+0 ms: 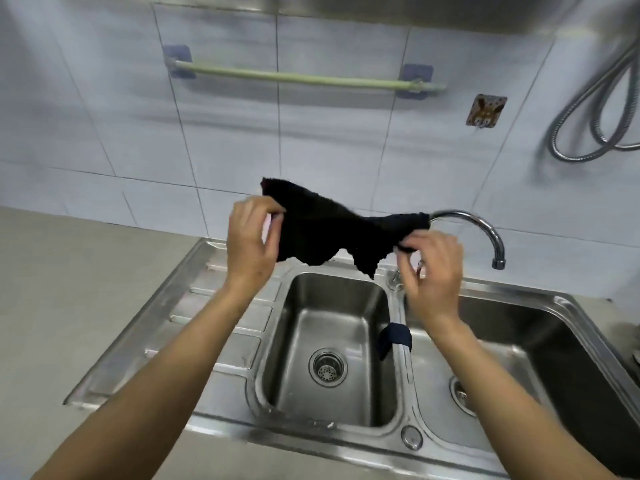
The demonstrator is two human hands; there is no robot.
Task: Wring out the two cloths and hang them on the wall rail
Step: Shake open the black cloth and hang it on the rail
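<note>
Above the small basin of the steel sink, the left hand and right hand each pinched an end of the black cloth, stretched below the green wall rail. A second dark cloth, possibly folded, draped over the basin divider.

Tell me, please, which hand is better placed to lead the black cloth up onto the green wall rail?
Probably the left hand: it pinches the black cloth at its higher, spread corner, directly below the bare green rail. The right hand holds the bunched lower end near the faucet.
</note>
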